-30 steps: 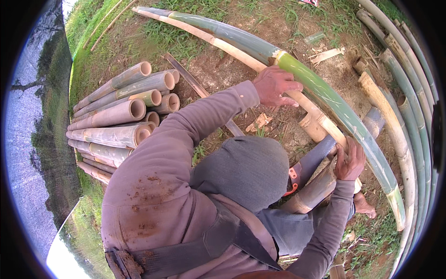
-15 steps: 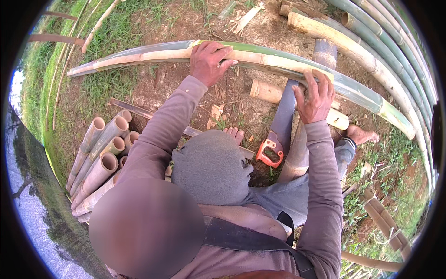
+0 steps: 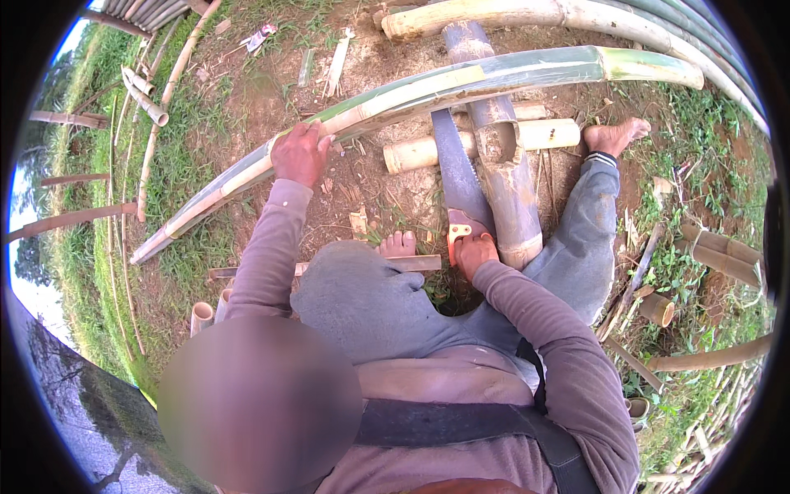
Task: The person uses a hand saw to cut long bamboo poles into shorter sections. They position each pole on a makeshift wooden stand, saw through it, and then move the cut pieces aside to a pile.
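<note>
At the far left, the open ends of some bamboo tubes (image 3: 202, 318) show beside the sleeve. From there a long bamboo pole (image 3: 395, 103), split along its pale near edge, rises to the right. The left hand (image 3: 301, 155) holds it left of its middle, fingers close together and bent over it. Below lies a flat slat (image 3: 415, 263), near a bare foot (image 3: 398, 244). Next comes the saw (image 3: 462, 183), its blade pointing away toward the underside of the pole. The right hand (image 3: 476, 255) is at its orange handle; the fingers seem wrapped round it, though the grip is partly hidden. Just right, a notched bamboo length (image 3: 515, 202) passes under the pole and lies across a pale bamboo piece (image 3: 551, 134). The pole's green end reaches the upper right.
</note>
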`<state>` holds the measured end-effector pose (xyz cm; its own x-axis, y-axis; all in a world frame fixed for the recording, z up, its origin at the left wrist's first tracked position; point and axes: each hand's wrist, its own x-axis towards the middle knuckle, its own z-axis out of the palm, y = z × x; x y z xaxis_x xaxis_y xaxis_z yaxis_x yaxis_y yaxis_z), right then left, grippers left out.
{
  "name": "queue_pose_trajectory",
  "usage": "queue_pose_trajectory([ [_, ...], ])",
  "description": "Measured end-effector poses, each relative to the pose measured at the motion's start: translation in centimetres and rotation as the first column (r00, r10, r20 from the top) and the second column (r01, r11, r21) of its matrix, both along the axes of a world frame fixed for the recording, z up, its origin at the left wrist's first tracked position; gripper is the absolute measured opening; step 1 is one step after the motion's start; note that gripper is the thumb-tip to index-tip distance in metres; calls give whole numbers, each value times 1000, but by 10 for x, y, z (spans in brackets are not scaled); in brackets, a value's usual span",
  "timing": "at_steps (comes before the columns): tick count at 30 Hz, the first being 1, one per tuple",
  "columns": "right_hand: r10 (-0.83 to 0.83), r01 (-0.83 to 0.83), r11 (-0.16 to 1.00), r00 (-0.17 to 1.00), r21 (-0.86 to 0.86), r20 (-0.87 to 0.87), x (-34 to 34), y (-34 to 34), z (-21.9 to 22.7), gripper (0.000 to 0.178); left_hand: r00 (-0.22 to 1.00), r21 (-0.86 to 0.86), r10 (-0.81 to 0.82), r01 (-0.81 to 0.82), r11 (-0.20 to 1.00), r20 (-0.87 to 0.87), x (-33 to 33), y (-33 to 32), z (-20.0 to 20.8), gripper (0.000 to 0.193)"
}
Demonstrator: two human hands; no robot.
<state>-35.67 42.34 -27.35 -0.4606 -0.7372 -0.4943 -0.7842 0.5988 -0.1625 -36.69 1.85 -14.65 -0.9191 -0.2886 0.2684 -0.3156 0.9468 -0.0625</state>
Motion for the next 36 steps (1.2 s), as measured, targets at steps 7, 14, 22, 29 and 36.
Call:
queue_pose_trajectory([
  [7,-134,220,879,966,-424,222,10,27,101,42,990,-83,-48,59,995,135,-9,-13,0,40],
  [14,-250,298,619,952,-727,177,50,113,195,33,991,-92,-41,53,994,129,-7,-7,7,37],
  [22,-412,365,434,894,-824,179,56,141,222,36,989,-88,-22,35,996,146,-7,-6,7,39],
  [29,-516,379,44,801,-924,303,-15,71,190,26,993,-92,-43,53,994,108,-6,-13,0,41],
  [36,-549,411,73,777,-909,307,-29,60,168,24,994,-130,-63,74,989,87,-5,-11,-1,40],
])
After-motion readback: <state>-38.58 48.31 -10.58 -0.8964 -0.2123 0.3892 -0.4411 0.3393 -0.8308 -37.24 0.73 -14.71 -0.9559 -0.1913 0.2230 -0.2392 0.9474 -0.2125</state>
